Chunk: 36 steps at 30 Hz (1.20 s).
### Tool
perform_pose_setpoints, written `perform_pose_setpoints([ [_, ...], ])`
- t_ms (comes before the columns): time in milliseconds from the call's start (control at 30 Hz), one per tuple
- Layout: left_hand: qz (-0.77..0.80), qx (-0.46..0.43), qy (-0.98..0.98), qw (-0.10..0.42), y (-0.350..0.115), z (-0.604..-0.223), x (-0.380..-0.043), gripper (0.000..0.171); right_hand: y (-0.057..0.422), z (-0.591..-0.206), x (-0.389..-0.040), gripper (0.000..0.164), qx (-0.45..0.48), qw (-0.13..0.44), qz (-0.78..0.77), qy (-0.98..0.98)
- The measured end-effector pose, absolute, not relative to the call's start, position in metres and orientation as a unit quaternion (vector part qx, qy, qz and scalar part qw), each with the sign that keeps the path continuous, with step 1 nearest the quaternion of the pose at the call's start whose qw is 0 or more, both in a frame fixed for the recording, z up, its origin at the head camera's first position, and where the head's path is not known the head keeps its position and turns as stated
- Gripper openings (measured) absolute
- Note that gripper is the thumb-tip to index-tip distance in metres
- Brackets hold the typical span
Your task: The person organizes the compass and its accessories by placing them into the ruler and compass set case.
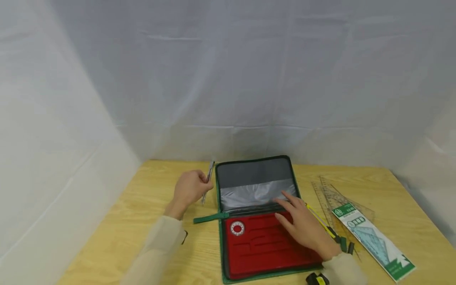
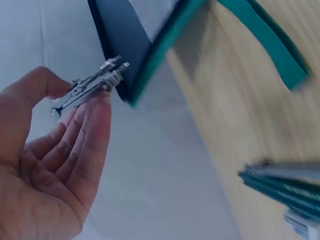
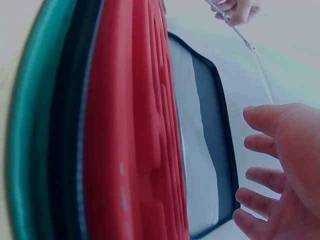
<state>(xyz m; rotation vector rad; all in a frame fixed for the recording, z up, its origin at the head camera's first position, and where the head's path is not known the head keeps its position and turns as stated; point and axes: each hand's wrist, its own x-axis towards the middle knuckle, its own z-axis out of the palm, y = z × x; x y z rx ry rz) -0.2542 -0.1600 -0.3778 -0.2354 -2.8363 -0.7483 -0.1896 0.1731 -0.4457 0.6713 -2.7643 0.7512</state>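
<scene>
My left hand (image 1: pixel 190 188) pinches a slim metal drawing compass (image 2: pixel 92 85) between thumb and fingers, just left of the raised lid. An unzipped green case (image 1: pixel 222 253) lies flat-backed on the table with its lid (image 1: pixel 254 172) up; the lid has a clear plastic pocket (image 1: pixel 254 194). Its red molded insert (image 1: pixel 263 257) has several slots and carries a white ring (image 1: pixel 232 228) at the upper left. Over the insert's right side hovers my right hand (image 1: pixel 303 227), fingers spread and holding nothing; the right wrist view shows it apart from the case.
Right of the case lie transparent rulers and set squares (image 1: pixel 322 196), a green-and-white ruler packet (image 1: pixel 374 241) and a yellow-and-black tool (image 1: pixel 318 217). A black-and-yellow object (image 1: pixel 317 279) sits at the front. Green sticks (image 2: pixel 285 192) show in the left wrist view. White sheeting (image 1: pixel 228 99) stands behind.
</scene>
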Motion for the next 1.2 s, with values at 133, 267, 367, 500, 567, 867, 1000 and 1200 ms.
perform_pose_setpoints([
  [133,-0.227,-0.124,-0.963,0.076,-0.140,-0.372,-0.247,0.015,0.182,-0.443,-0.189,0.046,0.217,0.095,0.262,-0.936],
  [267,-0.195,-0.189,-0.960,0.062,-0.112,-0.372,-0.236,0.018,0.192,-0.443,-0.188,0.047,0.199,0.095,0.263,-0.939],
  [367,-0.163,-0.241,-0.955,0.060,-0.087,-0.378,-0.229,0.029,0.200,-0.445,-0.187,0.047,0.192,0.106,0.257,-0.941],
  [500,-0.114,-0.290,-0.949,0.056,-0.057,-0.386,-0.220,0.038,0.209,-0.447,-0.183,0.047,0.187,0.116,0.252,-0.942],
  [567,-0.090,-0.303,-0.947,0.057,-0.044,-0.390,-0.215,0.037,0.212,-0.448,-0.181,0.047,0.181,0.115,0.252,-0.944],
  [867,-0.029,-0.331,-0.943,0.021,-0.006,-0.405,-0.205,0.030,0.223,-0.449,-0.177,0.048,0.175,0.112,0.256,-0.944],
  [1000,0.009,-0.348,-0.937,0.027,0.001,-0.411,-0.205,0.028,0.224,-0.449,-0.175,0.047,0.172,0.108,0.257,-0.945],
  [1200,0.037,-0.355,-0.933,0.041,0.003,-0.416,-0.203,0.032,0.224,-0.451,-0.172,0.046,0.168,0.110,0.258,-0.945],
])
